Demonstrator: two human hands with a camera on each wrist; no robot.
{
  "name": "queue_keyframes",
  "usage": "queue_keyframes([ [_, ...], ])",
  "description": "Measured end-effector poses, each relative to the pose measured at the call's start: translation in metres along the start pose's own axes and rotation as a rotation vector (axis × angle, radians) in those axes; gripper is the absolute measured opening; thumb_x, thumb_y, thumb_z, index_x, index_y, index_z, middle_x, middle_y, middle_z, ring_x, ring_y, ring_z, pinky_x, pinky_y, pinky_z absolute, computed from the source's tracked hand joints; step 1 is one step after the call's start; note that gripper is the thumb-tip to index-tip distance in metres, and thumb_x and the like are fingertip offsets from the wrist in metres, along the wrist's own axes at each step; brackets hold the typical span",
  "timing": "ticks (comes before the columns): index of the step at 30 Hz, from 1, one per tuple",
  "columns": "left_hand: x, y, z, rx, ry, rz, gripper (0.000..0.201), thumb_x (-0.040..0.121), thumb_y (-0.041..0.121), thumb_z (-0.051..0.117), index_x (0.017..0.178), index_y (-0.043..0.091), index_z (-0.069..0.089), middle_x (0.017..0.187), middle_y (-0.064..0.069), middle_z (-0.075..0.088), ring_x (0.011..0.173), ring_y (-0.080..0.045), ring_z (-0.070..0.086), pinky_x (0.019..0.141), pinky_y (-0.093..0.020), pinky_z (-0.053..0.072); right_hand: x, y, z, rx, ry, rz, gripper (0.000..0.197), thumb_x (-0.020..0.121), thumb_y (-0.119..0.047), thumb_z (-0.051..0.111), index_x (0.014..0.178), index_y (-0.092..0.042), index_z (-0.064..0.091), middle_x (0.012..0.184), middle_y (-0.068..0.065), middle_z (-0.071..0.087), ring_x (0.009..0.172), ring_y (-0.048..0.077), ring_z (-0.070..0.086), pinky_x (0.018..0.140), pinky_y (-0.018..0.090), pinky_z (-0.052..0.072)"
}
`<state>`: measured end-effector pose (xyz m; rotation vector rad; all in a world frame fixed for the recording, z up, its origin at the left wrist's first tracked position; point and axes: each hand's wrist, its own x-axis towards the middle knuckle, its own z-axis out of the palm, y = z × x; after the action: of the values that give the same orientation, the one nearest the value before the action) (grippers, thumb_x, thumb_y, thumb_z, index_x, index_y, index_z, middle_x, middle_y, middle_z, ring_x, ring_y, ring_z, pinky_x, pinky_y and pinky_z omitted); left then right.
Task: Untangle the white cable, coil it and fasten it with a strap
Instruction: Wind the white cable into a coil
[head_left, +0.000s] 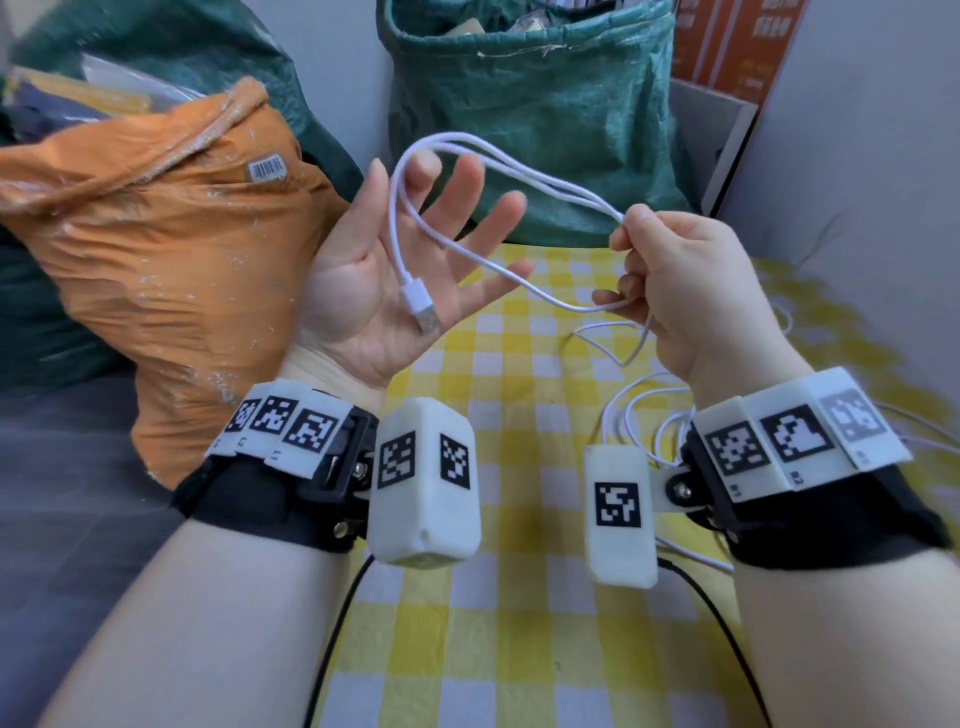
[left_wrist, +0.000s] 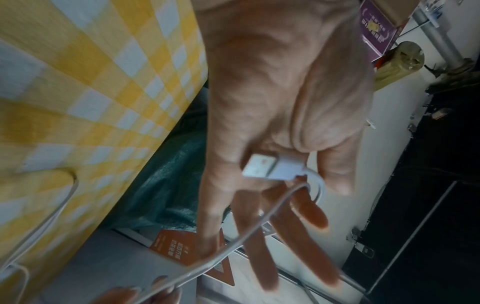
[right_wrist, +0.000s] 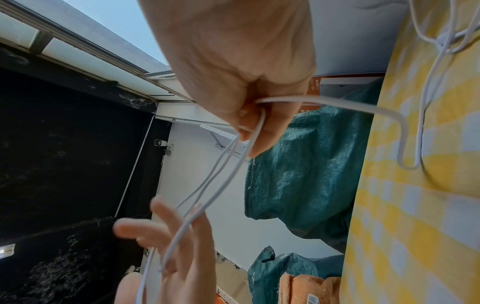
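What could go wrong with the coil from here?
The left hand is spread open, so the white cable loops only drape over its fingers and could slide off. The USB plug hangs loose at the palm. Slack below the right hand may snag.

My hands work above the yellow checked cloth (head_left: 519, 649), and the near stretch of it between my forearms lies bare, so a hand can pass there. To the left the orange sack (head_left: 171, 249) bulges right up beside my left hand (head_left: 374, 275), blocking that side. At the far edge the green sack (head_left: 540, 130) stands like a wall just behind my spread fingers. Loose loops of white cable (head_left: 644, 415) lie on the cloth under my right hand (head_left: 696, 291) and trail off to the right, ready to snag. A pale wall (head_left: 857, 156) closes the far right.
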<state>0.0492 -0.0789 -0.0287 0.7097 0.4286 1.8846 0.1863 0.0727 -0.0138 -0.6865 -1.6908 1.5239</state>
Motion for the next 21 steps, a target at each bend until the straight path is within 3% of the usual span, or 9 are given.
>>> queue_keyframes([
  [2, 0.001, 0.0, 0.0, 0.023, -0.027, -0.026, 0.031, 0.09, 0.023, 0.056, 0.118, 0.011, 0.056, 0.088, -0.01, 0.068, 0.104, -0.036, 0.061, 0.108, -0.063, 0.02, 0.001, 0.001, 0.0, 0.003, 0.015, 0.013, 0.032, 0.098, -0.018, 0.043, 0.067, -0.011, 0.053, 0.062, 0.001, 0.036, 0.034, 0.005, 0.039, 0.048, 0.024, 0.052],
  [4, 0.004, -0.004, 0.002, 0.04, -0.06, -0.029, 0.028, 0.093, 0.024, 0.049, 0.12, 0.017, 0.051, 0.061, -0.001, 0.049, 0.068, -0.019, 0.058, 0.106, -0.055, 0.032, 0.001, 0.003, 0.0, -0.006, -0.001, 0.037, 0.032, 0.098, -0.018, 0.043, 0.068, -0.012, 0.053, 0.059, 0.0, 0.038, 0.035, 0.006, 0.043, 0.047, 0.025, 0.052],
  [5, 0.006, -0.007, 0.003, 0.042, -0.06, -0.019, 0.023, 0.095, 0.027, 0.045, 0.116, 0.019, 0.052, 0.055, 0.003, 0.036, 0.052, -0.011, 0.046, 0.098, -0.046, 0.044, 0.001, 0.003, -0.001, -0.021, -0.021, 0.046, 0.033, 0.098, -0.019, 0.042, 0.068, -0.013, 0.053, 0.058, 0.0, 0.04, 0.037, 0.006, 0.046, 0.046, 0.024, 0.051],
  [6, 0.007, -0.008, 0.002, 0.043, -0.032, -0.001, 0.021, 0.097, 0.03, 0.039, 0.109, 0.019, 0.053, 0.054, 0.006, 0.026, 0.045, -0.008, 0.032, 0.082, -0.033, 0.052, 0.001, 0.004, -0.002, -0.052, -0.043, 0.047, 0.033, 0.098, -0.02, 0.042, 0.068, -0.014, 0.053, 0.056, -0.001, 0.043, 0.038, 0.007, 0.048, 0.044, 0.022, 0.049],
  [8, 0.01, -0.004, -0.003, -0.006, 0.04, 0.034, 0.029, 0.099, 0.033, 0.032, 0.093, 0.015, 0.054, 0.052, 0.007, 0.019, 0.04, -0.006, 0.019, 0.051, -0.019, 0.04, 0.001, 0.005, -0.006, -0.17, -0.075, 0.023, 0.033, 0.097, -0.023, 0.044, 0.067, -0.015, 0.054, 0.054, -0.003, 0.051, 0.038, 0.007, 0.048, 0.04, 0.017, 0.041],
  [10, 0.013, 0.005, -0.014, -0.191, 0.079, 0.058, 0.034, 0.098, 0.03, 0.033, 0.079, 0.009, 0.051, 0.049, 0.006, 0.02, 0.038, -0.008, 0.017, 0.041, -0.023, 0.028, 0.001, 0.007, -0.009, -0.276, -0.095, -0.011, 0.034, 0.095, -0.028, 0.049, 0.063, -0.016, 0.055, 0.05, -0.004, 0.052, 0.034, 0.007, 0.038, 0.037, 0.016, 0.03],
  [13, 0.01, 0.022, -0.03, -0.45, 0.129, 0.126, 0.039, 0.097, 0.022, 0.037, 0.064, 0.004, 0.047, 0.044, 0.002, 0.021, 0.033, -0.013, 0.017, 0.037, -0.024, 0.025, 0.003, 0.01, -0.017, -0.355, -0.087, -0.016, 0.033, 0.088, -0.036, 0.06, 0.061, -0.017, 0.058, 0.048, -0.005, 0.044, 0.04, 0.01, 0.029, 0.043, 0.02, 0.026],
  [17, 0.002, 0.036, -0.038, -0.439, 0.427, 0.416, 0.032, 0.09, 0.009, 0.038, 0.059, 0.007, 0.043, 0.035, 0.001, 0.023, 0.025, -0.014, 0.021, 0.033, -0.02, 0.024, 0.008, 0.013, -0.026, -0.375, 0.055, -0.051, 0.027, 0.08, -0.034, 0.069, 0.062, -0.02, 0.055, 0.056, -0.005, 0.044, 0.046, 0.009, 0.035, 0.048, 0.023, 0.033],
  [21, -0.003, 0.044, -0.044, -0.388, 0.618, 0.648, 0.032, 0.097, 0.006, 0.027, 0.069, 0.009, 0.041, 0.042, 0.003, 0.023, 0.029, -0.01, 0.023, 0.047, -0.022, 0.024, 0.013, 0.016, -0.033, -0.342, 0.253, -0.075, 0.014, 0.079, -0.022, 0.061, 0.066, -0.023, 0.058, 0.059, -0.008, 0.051, 0.047, 0.008, 0.04, 0.048, 0.022, 0.037],
])
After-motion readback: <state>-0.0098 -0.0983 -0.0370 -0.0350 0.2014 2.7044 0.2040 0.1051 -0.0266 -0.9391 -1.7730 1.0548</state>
